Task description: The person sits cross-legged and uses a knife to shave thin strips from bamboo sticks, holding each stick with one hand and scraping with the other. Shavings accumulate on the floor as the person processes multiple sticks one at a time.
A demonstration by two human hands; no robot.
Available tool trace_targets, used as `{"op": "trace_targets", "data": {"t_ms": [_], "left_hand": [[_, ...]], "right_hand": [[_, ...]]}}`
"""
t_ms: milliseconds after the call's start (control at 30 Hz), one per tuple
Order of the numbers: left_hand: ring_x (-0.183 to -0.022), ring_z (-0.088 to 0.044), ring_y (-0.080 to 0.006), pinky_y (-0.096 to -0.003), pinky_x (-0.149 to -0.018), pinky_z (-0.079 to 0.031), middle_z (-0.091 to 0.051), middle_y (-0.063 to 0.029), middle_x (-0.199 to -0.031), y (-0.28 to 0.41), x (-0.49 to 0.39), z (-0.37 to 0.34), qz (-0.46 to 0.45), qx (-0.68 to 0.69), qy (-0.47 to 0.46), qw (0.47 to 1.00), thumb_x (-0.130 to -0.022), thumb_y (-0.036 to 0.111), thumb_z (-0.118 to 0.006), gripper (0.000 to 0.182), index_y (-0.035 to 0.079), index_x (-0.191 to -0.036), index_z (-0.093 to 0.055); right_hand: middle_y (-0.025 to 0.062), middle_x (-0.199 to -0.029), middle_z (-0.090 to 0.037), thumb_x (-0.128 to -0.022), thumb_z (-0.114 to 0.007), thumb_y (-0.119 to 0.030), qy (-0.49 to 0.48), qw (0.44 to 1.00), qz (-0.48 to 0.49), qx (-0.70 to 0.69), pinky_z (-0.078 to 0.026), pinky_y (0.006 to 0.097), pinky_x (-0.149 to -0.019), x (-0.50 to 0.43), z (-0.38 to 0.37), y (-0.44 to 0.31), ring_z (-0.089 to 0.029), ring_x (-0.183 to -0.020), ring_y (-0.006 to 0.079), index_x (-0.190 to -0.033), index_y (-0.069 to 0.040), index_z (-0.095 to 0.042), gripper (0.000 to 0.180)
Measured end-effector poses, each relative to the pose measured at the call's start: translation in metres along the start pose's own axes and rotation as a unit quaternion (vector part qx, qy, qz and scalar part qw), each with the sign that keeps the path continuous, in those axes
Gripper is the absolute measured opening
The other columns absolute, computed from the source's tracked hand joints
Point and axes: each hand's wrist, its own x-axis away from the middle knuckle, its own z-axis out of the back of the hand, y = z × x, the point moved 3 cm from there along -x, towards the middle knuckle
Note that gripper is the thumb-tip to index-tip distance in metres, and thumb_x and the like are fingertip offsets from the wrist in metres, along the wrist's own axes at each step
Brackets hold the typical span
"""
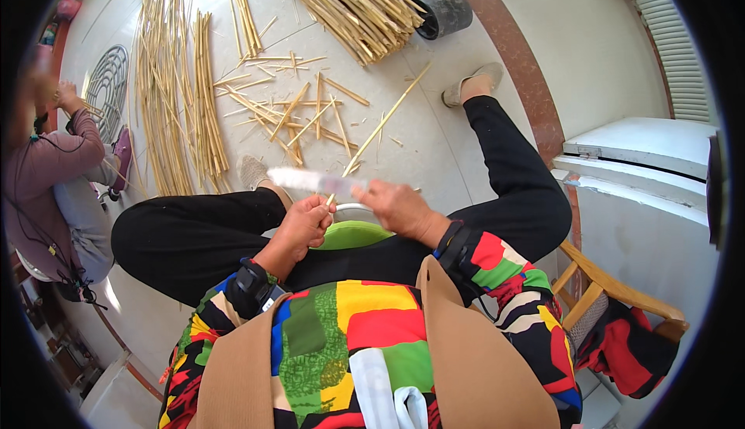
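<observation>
My left hand grips the near end of a long, thin peeled stalk, perhaps reed or cane. The stalk slants away to the upper right above the floor. In my right hand is a flat knife, blurred by motion, its pale blade pointing left across the stalk close to my left fingers. Whether the blade touches the stalk is unclear, and my fist hides the handle. Below and between my hands, a green stool seat shows between my legs.
Cut stalk pieces litter the tiled floor. Long stalks and a shorter bundle lie left; a thick bundle lies beside a black roller. Another person sits at left near a wire rack. A wooden chair stands right.
</observation>
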Motion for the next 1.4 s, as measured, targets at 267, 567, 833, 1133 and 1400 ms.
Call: {"op": "trace_targets", "data": {"t_ms": [267,567,833,1133,1400], "left_hand": [[-0.048,-0.038,-0.0063,-0.0236,-0.041,-0.027,-0.048,0.0033,-0.067,-0.007,-0.005,0.005,-0.038,-0.08,0.068,0.994,-0.1,0.017,-0.055,0.011,0.009,-0.095,-0.061],[-0.053,-0.041,-0.0064,-0.0236,-0.047,-0.031,-0.05,0.0022,-0.067,-0.016,-0.014,0.01,-0.148,-0.134,0.07,0.977,-0.101,0.012,-0.052,0.014,0.003,-0.098,-0.063],[-0.048,-0.036,-0.0065,-0.0232,-0.042,-0.026,-0.047,0.0023,-0.066,-0.006,-0.008,0.009,-0.081,-0.077,0.072,0.991,-0.105,0.016,-0.048,0.021,0.001,-0.103,-0.063],[-0.046,-0.033,-0.0057,-0.0217,-0.04,-0.023,-0.045,0.0032,-0.065,-0.009,-0.011,0.01,-0.05,-0.013,0.021,0.998,-0.107,0.019,-0.047,0.022,0.004,-0.1,-0.061],[-0.046,-0.034,-0.0056,-0.0225,-0.042,-0.024,-0.05,0.003,-0.066,-0.013,-0.014,0.008,-0.083,-0.053,0.02,0.995,-0.104,0.018,-0.05,0.018,0.006,-0.099,-0.062]], "right_hand": [[0.0173,-0.092,-0.062,-0.087,-0.059,-0.006,0.089,0.994,-0.053,0.016,-0.055,0.0488,-0.064,0.0,-0.002,0.013,-0.065,-0.077,0.0397,-0.126,-0.01,-0.06,0.039],[0.0166,-0.092,-0.062,-0.089,-0.058,-0.004,0.141,0.979,-0.146,0.004,-0.054,0.049,-0.071,0.007,-0.017,0.039,-0.066,-0.085,0.0395,-0.123,-0.008,-0.064,0.035],[0.0174,-0.096,-0.064,-0.09,-0.059,-0.004,0.129,0.98,-0.15,-0.011,-0.054,0.0505,-0.071,0.008,-0.008,0.047,-0.064,-0.084,0.0433,-0.125,-0.01,-0.062,0.036],[0.02,-0.093,-0.062,-0.088,-0.058,0.001,0.207,0.969,-0.13,-0.019,-0.053,0.0481,-0.069,0.01,-0.003,0.035,-0.064,-0.084,0.0426,-0.123,-0.006,-0.063,0.037],[0.0194,-0.093,-0.062,-0.088,-0.059,-0.002,0.146,0.986,-0.084,-0.014,-0.052,0.0501,-0.065,0.015,-0.009,0.036,-0.063,-0.08,0.0421,-0.124,-0.006,-0.063,0.036]]}}
